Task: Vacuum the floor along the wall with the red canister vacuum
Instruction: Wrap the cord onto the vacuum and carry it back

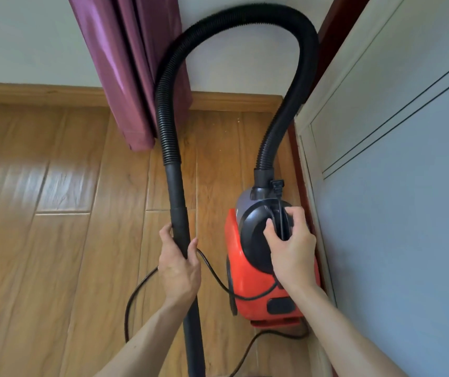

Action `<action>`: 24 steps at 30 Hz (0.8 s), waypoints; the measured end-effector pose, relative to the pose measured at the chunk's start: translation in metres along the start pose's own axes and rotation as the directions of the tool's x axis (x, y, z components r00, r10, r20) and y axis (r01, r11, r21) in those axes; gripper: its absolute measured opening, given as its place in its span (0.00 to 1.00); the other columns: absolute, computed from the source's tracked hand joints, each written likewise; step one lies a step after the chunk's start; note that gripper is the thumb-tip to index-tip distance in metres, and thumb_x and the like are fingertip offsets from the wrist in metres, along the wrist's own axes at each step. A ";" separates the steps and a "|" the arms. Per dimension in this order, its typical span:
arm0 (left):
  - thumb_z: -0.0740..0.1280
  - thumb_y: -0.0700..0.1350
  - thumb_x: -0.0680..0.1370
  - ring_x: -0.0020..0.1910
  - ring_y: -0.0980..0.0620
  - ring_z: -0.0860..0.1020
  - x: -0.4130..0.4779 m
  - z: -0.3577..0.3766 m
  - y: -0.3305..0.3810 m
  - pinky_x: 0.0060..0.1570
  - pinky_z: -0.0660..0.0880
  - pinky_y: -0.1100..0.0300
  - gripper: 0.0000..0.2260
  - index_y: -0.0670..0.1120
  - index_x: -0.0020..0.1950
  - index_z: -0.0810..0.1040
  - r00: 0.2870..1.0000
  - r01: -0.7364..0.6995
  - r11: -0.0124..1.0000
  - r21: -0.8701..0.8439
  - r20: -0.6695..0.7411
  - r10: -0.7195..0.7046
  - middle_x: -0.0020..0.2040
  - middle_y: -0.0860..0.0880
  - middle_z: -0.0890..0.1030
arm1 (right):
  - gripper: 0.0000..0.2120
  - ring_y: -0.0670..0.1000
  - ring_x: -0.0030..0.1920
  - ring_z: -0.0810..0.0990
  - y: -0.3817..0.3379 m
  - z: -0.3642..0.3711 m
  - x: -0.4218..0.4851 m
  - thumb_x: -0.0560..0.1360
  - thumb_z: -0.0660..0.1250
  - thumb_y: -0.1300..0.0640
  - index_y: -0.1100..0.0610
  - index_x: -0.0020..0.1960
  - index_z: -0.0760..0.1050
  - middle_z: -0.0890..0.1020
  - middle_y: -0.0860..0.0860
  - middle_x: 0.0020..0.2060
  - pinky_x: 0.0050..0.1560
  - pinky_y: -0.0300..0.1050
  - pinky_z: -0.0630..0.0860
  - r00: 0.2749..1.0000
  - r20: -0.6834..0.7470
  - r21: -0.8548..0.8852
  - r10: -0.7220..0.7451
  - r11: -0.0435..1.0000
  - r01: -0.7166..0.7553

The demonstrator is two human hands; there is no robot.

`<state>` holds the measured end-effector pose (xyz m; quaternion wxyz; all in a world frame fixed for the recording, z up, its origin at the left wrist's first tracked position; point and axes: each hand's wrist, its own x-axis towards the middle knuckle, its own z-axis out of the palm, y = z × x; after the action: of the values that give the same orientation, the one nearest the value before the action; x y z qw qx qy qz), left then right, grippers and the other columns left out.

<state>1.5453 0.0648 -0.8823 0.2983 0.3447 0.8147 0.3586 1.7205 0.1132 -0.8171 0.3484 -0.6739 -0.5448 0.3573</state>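
Note:
The red canister vacuum (pixel 250 281) stands on the wooden floor (pixel 41 240) close to the pale blue door on the right. Its ribbed black hose (pixel 234 16) arches up from the canister's front and comes down to a smooth black wand (pixel 178 210). My left hand (pixel 178 268) is wrapped around the wand below the hose cuff. My right hand (pixel 292 248) grips the black carry handle (pixel 282 221) on top of the canister. The wand's lower end runs out of the bottom of the view, so the nozzle is hidden.
A purple curtain (pixel 131 72) hangs in front of the white wall, ending just above the floor left of the hose. A wooden skirting board (pixel 41 93) lines the wall. The black power cord (pixel 136 295) loops over the floor behind the wand. The blue door (pixel 408 213) bounds the right side.

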 end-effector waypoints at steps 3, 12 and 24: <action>0.67 0.46 0.79 0.51 0.43 0.81 0.011 0.011 -0.015 0.54 0.78 0.45 0.22 0.52 0.68 0.60 0.999 0.028 0.999 0.027 0.020 -0.028 0.54 0.43 0.81 | 0.10 0.47 0.26 0.70 0.012 0.000 0.013 0.80 0.68 0.55 0.43 0.46 0.69 0.75 0.44 0.29 0.29 0.42 0.68 0.999 0.012 0.022 0.046 0.999 -0.047; 0.68 0.46 0.79 0.39 0.44 0.78 0.029 0.037 -0.041 0.43 0.78 0.44 0.22 0.49 0.68 0.61 0.984 0.119 0.988 0.094 0.118 -0.130 0.38 0.46 0.77 | 0.09 0.52 0.20 0.66 0.015 -0.003 0.032 0.80 0.67 0.54 0.51 0.51 0.66 0.71 0.52 0.28 0.20 0.41 0.66 0.984 0.033 0.079 0.173 0.981 -0.175; 0.70 0.44 0.78 0.65 0.46 0.75 0.036 -0.002 -0.004 0.65 0.74 0.47 0.28 0.50 0.76 0.64 0.895 0.131 0.989 0.064 0.422 -0.146 0.71 0.46 0.72 | 0.18 0.52 0.48 0.80 0.002 -0.017 0.020 0.80 0.65 0.44 0.53 0.63 0.68 0.79 0.47 0.47 0.49 0.52 0.79 0.970 0.121 -0.212 0.211 0.960 -0.182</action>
<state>1.5210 0.0901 -0.8930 0.4876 0.3608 0.7583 0.2388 1.7390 0.1313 -0.8123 0.2019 -0.7289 -0.5317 0.3810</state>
